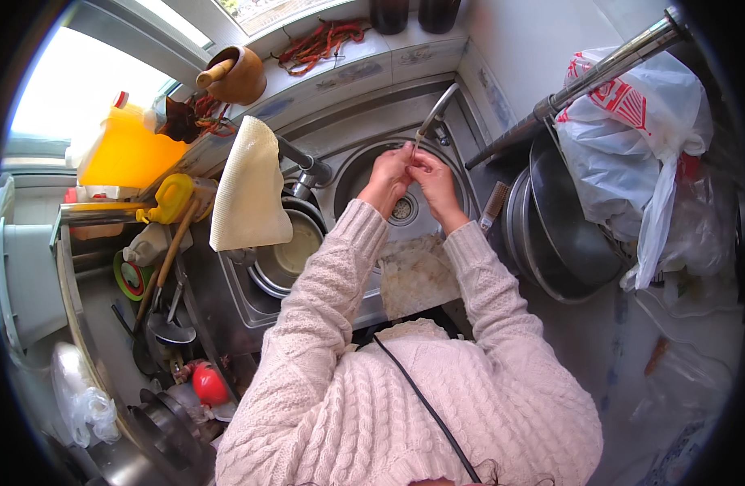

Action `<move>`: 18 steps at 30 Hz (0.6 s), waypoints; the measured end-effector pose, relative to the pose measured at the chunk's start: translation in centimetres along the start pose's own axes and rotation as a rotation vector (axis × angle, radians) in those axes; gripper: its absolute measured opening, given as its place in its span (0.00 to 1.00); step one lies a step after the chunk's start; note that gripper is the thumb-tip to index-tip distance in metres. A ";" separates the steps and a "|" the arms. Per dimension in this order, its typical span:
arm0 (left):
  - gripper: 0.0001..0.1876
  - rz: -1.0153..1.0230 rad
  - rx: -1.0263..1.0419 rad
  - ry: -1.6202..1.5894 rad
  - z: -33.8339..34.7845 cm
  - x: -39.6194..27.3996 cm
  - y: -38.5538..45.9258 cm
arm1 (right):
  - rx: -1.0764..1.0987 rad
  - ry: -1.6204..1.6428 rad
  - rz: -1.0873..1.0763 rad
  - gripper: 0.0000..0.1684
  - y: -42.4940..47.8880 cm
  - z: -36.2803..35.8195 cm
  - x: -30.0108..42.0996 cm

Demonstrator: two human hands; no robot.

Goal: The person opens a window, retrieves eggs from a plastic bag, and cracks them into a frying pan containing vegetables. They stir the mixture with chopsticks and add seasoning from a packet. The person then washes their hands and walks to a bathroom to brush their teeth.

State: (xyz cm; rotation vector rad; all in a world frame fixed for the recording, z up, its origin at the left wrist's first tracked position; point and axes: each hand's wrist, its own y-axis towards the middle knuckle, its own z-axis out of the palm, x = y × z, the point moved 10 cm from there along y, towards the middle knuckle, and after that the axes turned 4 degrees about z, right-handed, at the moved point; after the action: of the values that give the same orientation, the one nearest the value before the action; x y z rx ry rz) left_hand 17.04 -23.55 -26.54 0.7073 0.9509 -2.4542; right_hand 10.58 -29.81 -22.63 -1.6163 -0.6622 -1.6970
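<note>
Both hands meet over the right basin of a steel sink (357, 176), close below the tip of a curved faucet (436, 109). A thin stream of water (415, 146) appears to run onto the fingers. My left hand (389, 177) has bent fingers that touch those of my right hand (436, 179). Whether something small is pinched between them cannot be made out. Beneath the hands lies the round drain strainer (403, 211). A stained cloth (418, 276) drapes over the sink's front rim, between my forearms.
A pale textured cloth (251, 194) hangs left, above nested pots (296, 240). To the right are a brush (495, 203), large metal pans (567, 243) and a plastic bag (627, 133) near a metal rail (615, 67). Dried chillies (327, 45) and a wooden mortar (241, 76) line the sill.
</note>
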 end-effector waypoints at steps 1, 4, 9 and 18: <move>0.10 0.092 -0.099 0.088 -0.9 -1.1 -0.3 | 0.041 0.077 0.088 0.11 0.0 0.2 -0.6; 0.08 0.249 -0.301 0.261 -2.2 -3.9 -1.8 | 0.138 0.182 0.322 0.11 0.0 0.8 -0.7; 0.15 0.332 -0.052 0.602 1.5 -3.4 -1.4 | -0.063 -0.100 0.117 0.16 0.8 -3.3 -0.7; 0.16 0.312 -0.153 1.220 -0.8 -2.6 -3.6 | -0.292 -0.791 -0.269 0.14 5.4 -6.4 0.7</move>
State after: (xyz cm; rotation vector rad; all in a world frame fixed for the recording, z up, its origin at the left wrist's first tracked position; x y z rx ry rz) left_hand 17.35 -20.05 -23.74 2.1692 1.2252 -1.4932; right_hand 10.67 -38.19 -23.04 -2.5360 -1.0762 -1.3275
